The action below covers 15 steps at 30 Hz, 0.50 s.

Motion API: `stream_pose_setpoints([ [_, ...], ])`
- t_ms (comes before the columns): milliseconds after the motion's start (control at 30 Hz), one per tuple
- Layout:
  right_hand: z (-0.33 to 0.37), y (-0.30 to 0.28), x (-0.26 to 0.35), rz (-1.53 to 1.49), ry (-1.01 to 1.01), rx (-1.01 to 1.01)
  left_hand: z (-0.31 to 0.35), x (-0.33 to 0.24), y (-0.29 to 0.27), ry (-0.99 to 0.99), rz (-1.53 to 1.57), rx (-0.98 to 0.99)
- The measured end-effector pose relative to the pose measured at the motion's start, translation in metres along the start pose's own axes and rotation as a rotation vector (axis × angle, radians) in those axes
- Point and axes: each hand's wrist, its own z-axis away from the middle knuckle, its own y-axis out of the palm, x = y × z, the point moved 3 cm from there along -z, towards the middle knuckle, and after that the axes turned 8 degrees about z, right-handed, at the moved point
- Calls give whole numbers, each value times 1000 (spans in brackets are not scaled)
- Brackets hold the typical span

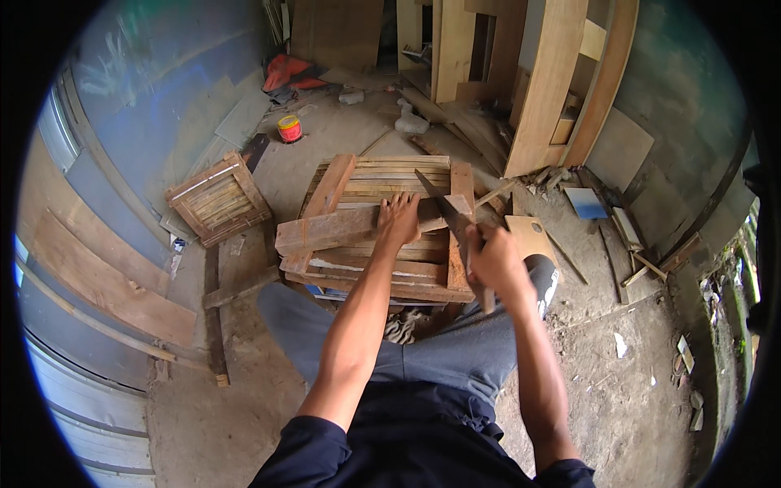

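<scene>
Sawing is under way: your right hand is wrapped tight around the handle of the saw, and its blade rests across the right end of the plank. I cannot tell how deep the cut goes; the end piece is not off yet. Your left hand lies flat, fingers spread, pressing the plank down on the wooden crate, just left of the blade.
</scene>
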Motion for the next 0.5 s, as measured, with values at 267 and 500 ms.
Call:
stream_pose_setpoints([
  [267,66,40,-18,57,56,-157,8,-7,-7,-16,29,102],
  [500,176,-69,27,133,205,-26,6,-5,-3,-16,26,64],
])
